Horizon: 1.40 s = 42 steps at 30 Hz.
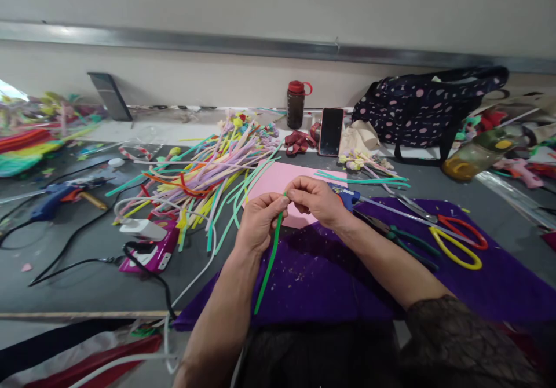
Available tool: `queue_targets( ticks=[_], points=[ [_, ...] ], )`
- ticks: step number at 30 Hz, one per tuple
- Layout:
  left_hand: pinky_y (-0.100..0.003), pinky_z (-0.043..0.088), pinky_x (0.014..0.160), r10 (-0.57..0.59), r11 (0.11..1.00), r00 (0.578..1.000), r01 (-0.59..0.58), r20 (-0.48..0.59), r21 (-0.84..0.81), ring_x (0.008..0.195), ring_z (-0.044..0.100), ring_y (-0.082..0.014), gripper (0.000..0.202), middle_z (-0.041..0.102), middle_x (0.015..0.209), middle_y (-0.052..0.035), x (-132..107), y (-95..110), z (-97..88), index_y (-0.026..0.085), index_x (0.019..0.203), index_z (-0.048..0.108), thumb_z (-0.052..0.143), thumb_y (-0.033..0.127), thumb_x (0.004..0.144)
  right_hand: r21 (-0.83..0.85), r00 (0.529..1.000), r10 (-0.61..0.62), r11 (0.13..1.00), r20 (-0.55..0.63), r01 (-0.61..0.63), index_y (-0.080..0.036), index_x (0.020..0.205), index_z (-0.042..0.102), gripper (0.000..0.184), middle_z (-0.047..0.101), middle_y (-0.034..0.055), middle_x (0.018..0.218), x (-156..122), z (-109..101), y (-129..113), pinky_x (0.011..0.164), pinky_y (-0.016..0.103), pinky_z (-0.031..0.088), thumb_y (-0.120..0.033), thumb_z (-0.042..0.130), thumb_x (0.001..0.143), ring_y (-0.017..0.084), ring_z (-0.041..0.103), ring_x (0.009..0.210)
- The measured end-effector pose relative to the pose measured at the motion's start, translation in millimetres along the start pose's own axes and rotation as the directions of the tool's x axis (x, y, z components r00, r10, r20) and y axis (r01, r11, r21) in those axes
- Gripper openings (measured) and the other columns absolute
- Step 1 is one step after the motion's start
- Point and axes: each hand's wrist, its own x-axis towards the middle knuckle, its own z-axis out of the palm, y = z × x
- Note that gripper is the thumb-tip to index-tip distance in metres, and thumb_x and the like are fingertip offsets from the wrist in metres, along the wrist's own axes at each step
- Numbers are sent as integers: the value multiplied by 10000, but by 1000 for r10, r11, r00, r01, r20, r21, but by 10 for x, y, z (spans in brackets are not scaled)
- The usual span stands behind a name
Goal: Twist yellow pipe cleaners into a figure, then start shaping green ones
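My left hand (259, 221) and my right hand (316, 201) meet over a purple cloth (330, 272), both pinched on the top end of a green pipe cleaner (268, 263). The stem hangs down from my fingers toward me, across the cloth. Behind my hands lies a pink sheet (278, 180). A big loose heap of coloured pipe cleaners (204, 174) spreads to the left of it.
Scissors with red and yellow handles (456, 240) and green-handled pliers (403, 240) lie right of my hands. A blue glue gun (61, 194) and cables sit at left. A phone (330, 131), a dark bottle (296, 105) and a spotted bag (425, 107) stand at the back.
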Motion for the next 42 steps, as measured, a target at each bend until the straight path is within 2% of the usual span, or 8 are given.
queue_targets(
  ticks=[8,16,21,29,32,36,39,42],
  points=[
    [-155,191,339,-8,1000,1000,8,-19,27,341,335,-10,263,524,498,32,40,-105,15,120,640,554,673,354,642,-14,999,39,999,-18,-39,-152,675,533,118,422,-64,494,27,-19,94,398,190,253,-265,539,709,48,346,412],
    [-167,204,335,-43,998,999,44,-8,46,337,350,-12,304,554,528,16,76,-180,11,116,642,564,676,398,625,-89,981,193,978,18,-191,-149,660,535,184,460,-47,446,64,-149,112,372,188,232,-328,565,687,61,387,385],
    [-162,224,343,-33,998,999,35,-30,52,345,363,-12,312,561,541,15,91,-206,1,118,662,568,679,405,613,-132,986,165,978,4,-163,-149,705,557,155,482,-48,468,61,-165,119,377,181,244,-303,560,691,62,410,401],
    [-152,207,339,-12,998,999,15,-51,65,347,344,-8,293,537,521,32,107,-270,-14,122,676,554,678,381,622,-165,993,115,980,13,-112,-152,651,529,106,453,-61,459,72,-119,146,402,190,255,-250,518,689,56,378,408],
    [-156,200,331,-25,998,999,28,-45,64,337,337,-9,280,532,516,33,121,-297,-18,125,658,547,668,376,629,-166,987,162,973,18,-157,-151,648,528,111,452,-60,452,80,-143,167,393,187,244,-257,522,684,57,383,402],
    [-168,191,315,-124,987,992,123,5,107,317,334,-16,279,512,485,35,139,-312,-17,131,624,547,649,391,632,-238,962,270,939,53,-250,-151,646,535,118,456,-56,425,101,-236,189,374,184,230,-263,531,681,60,386,377],
    [-170,198,312,-190,966,981,182,28,182,308,333,-18,260,526,482,29,146,-300,-25,132,633,562,667,369,612,-403,972,226,897,60,-184,-143,664,581,118,481,-46,435,120,-325,159,379,186,259,-253,542,682,61,398,378],
    [-166,208,314,-237,940,969,209,75,271,300,336,-19,253,527,465,23,149,-291,-52,129,627,567,662,364,621,-493,992,113,861,-49,-123,-144,721,616,136,504,-37,471,122,-427,48,386,189,279,-260,548,697,63,419,396]
  ],
)
